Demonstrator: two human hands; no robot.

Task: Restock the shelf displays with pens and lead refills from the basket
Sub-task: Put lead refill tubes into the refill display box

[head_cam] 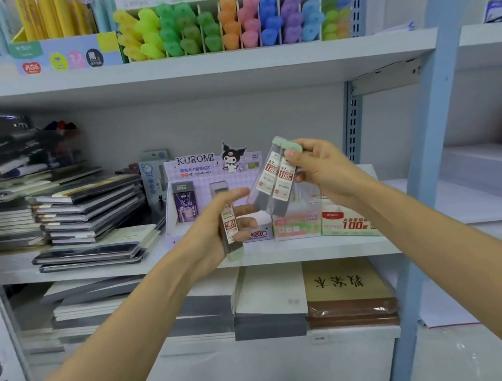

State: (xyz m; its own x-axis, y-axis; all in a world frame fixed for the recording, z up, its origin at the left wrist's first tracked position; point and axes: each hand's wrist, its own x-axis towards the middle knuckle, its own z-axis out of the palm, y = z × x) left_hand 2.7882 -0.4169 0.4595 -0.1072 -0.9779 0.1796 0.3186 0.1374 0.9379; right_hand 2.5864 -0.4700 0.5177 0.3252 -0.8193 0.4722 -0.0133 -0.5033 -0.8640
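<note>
**Three refill cases up at the middle shelf**

Your right hand [323, 169] has two refill cases [274, 178] side by side. Their long axis slants, with the green caps up and to the right, the dark ends down and to the left, and the labels facing you. That arm comes in from the lower right with the wrist raised. Your thumb [296, 154] pinches the cap end from the front and the other fingers curl behind it. Most of each case's length hangs below the grip.

Over to your left hand [213, 226]: it grips a single refill case [229, 226], close to upright, with the green cap pointing down and the label toward you. This arm rises from the lower left, palm turned to the right. The case lies across the palm with your fingers [246, 220] curled round its right edge. The cap pokes out beneath the hand.

All three cases are off the shelf [278, 252], in the air. The single one is in front of the Kuromi display box [200, 173]. The pair is just right of that box, above the pink box [296, 224] and beside the green box [348, 220].
</note>
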